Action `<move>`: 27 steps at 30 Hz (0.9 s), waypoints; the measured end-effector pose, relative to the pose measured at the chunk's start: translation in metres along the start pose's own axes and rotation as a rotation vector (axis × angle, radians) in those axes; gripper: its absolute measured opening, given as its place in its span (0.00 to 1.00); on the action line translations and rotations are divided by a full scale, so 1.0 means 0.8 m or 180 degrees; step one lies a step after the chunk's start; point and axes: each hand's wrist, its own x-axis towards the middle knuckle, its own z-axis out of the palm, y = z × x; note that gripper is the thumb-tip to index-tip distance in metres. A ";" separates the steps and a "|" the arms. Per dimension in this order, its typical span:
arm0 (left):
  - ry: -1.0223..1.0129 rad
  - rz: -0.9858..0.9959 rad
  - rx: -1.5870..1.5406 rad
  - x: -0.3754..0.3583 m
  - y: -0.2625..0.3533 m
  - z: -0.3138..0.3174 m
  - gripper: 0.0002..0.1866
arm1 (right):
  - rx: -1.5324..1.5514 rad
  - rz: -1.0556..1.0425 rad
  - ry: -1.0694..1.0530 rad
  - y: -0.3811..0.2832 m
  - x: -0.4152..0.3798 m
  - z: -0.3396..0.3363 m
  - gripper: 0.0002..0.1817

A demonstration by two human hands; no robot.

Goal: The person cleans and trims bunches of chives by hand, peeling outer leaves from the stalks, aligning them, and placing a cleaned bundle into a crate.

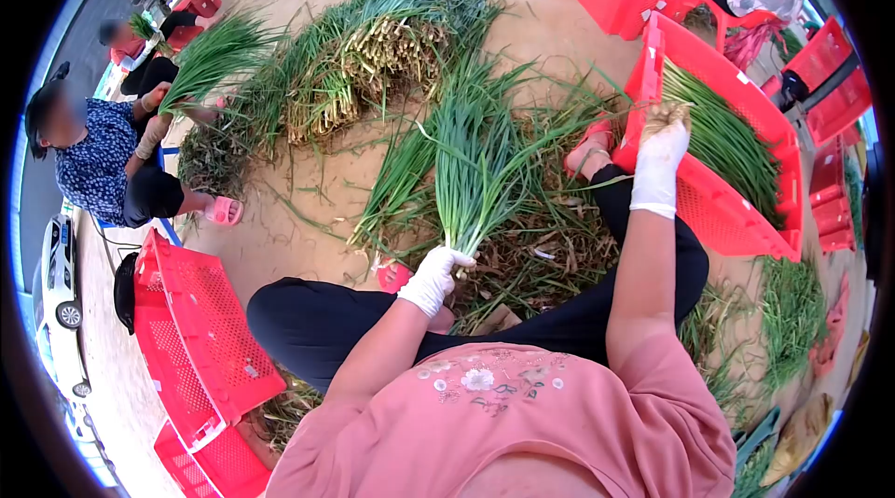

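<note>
Left hand (434, 278), white-gloved, fist closed on a fanned bunch of long green scallions (475, 172), left of the red perforated plastic crate (718, 209). Right hand (660, 158) grips a scallion clump's pale roots (664, 114) at the crate's rim.

green chives (475, 158) | red crate (727, 190) | white-gloved left hand (433, 276)

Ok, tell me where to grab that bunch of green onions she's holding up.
Judging by its pose, grip the green onion bunch at the narrow root end, just above the left hand, coming from the side. There the stalks are gathered tight; the leaves fan out loose above.
</note>
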 end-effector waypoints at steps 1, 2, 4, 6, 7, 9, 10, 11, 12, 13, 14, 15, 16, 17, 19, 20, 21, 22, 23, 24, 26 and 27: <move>0.0089 -0.0015 0.0047 0.003 -0.001 -0.004 0.18 | 0.0077 -0.0112 0.0037 -0.012 0.012 0.007 0.06; 0.0180 -0.0032 0.0090 0.005 -0.003 -0.008 0.18 | 0.0184 -0.0158 -0.0170 -0.020 0.040 0.001 0.06; 0.0296 -0.0047 0.0200 0.012 -0.008 -0.014 0.17 | 0.0083 -0.0340 -0.0517 -0.042 0.068 0.024 0.05; 0.0390 -0.0071 0.0313 0.015 -0.011 -0.015 0.17 | -0.0362 -0.0796 -0.0274 -0.057 0.090 0.055 0.03; 0.0391 -0.0081 0.0253 0.015 -0.012 -0.017 0.17 | -0.0375 -0.0796 -0.0270 -0.067 0.101 0.069 0.03; 0.0387 -0.0080 0.0177 0.016 -0.011 -0.019 0.16 | -0.1267 -0.1053 -0.0390 -0.081 0.120 0.088 0.04; 0.0352 -0.0097 0.0167 0.018 -0.009 -0.019 0.17 | -0.1701 -0.0770 -0.0979 -0.078 0.101 0.097 0.05; 0.0318 -0.0123 0.0162 0.019 -0.008 -0.018 0.17 | -0.2132 -0.0470 -0.1560 -0.069 0.065 0.109 0.07; 0.0157 -0.0126 0.0107 0.022 -0.007 -0.018 0.17 | -0.3103 -0.0021 -0.1800 -0.051 0.029 0.111 0.11; 0.0146 -0.0127 0.0103 0.023 -0.005 -0.014 0.17 | -0.3244 0.0321 -0.2252 -0.026 -0.016 0.102 0.14; 0.0071 -0.0111 0.0050 0.021 -0.002 -0.008 0.18 | -0.3658 0.0883 -0.2554 -0.001 -0.070 0.094 0.15; -0.0002 -0.0094 -0.0007 0.019 0.000 -0.003 0.18 | -0.4348 0.1144 -0.3195 0.008 -0.127 0.095 0.13; -0.0086 -0.0128 -0.0081 0.018 0.002 0.000 0.18 | -0.4090 0.1545 -0.4014 0.069 -0.151 0.035 0.12; -0.0082 -0.0135 -0.0094 0.015 0.003 0.004 0.18 | -0.4690 0.1125 -0.4718 0.078 -0.197 0.025 0.13; 0.0021 -0.0025 -0.0109 0.008 0.004 0.008 0.18 | -0.4638 0.1564 -0.4996 0.112 -0.263 -0.018 0.18; -0.0008 -0.0014 -0.0110 0.012 0.004 0.003 0.17 | -0.4645 0.1312 -0.5035 0.136 -0.282 -0.046 0.19; 0.0001 -0.0017 -0.0113 0.012 0.003 -0.001 0.17 | -0.4536 0.1277 -0.4880 0.137 -0.292 -0.053 0.17; 0.0015 -0.0018 -0.0102 0.012 0.002 -0.005 0.17 | -0.4427 0.1009 -0.4895 0.138 -0.298 -0.058 0.15; 0.0025 -0.0017 -0.0102 0.013 0.001 -0.008 0.17 | -0.4318 0.0744 -0.4914 0.139 -0.300 -0.063 0.13; 0.0036 -0.0102 -0.0081 0.002 0.008 -0.004 0.18 | -0.4317 0.0742 -0.4937 0.140 -0.300 -0.065 0.13; 0.0019 -0.0062 -0.0063 0.006 0.005 -0.009 0.18 | -0.4194 0.0937 -0.4297 0.142 -0.299 -0.070 0.08; 0.0000 -0.0027 -0.0036 0.010 0.003 -0.011 0.18 | -0.3987 0.1790 -0.3531 0.145 -0.290 -0.072 0.04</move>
